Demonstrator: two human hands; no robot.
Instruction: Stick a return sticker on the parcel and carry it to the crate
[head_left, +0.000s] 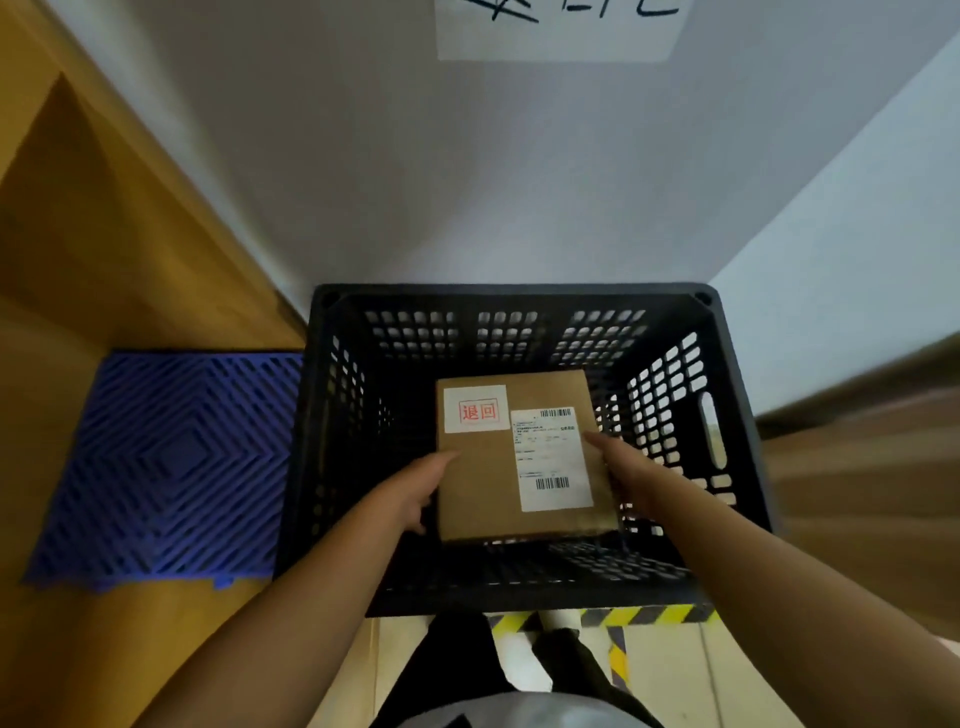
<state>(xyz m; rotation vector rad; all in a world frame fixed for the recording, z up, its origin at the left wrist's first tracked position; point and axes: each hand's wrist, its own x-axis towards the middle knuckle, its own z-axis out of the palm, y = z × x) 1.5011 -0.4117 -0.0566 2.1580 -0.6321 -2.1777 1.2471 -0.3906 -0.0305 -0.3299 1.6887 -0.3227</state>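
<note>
A brown cardboard parcel (483, 483) is inside the black perforated crate (519, 296), held level between both hands. A white return sticker with red characters (476, 409) sits on its top left corner. A white shipping label with barcodes (550, 457) covers its right side. My left hand (415, 493) grips the parcel's left edge. My right hand (623, 467) grips its right edge. Whether the parcel touches the crate floor I cannot tell.
A blue ribbed plastic mat (161, 467) lies on the floor left of the crate. A wooden shelf side (104, 208) rises at the left. White walls stand behind, with a paper sign (556, 31) above. Yellow-black hazard tape (623, 618) marks the floor by my feet.
</note>
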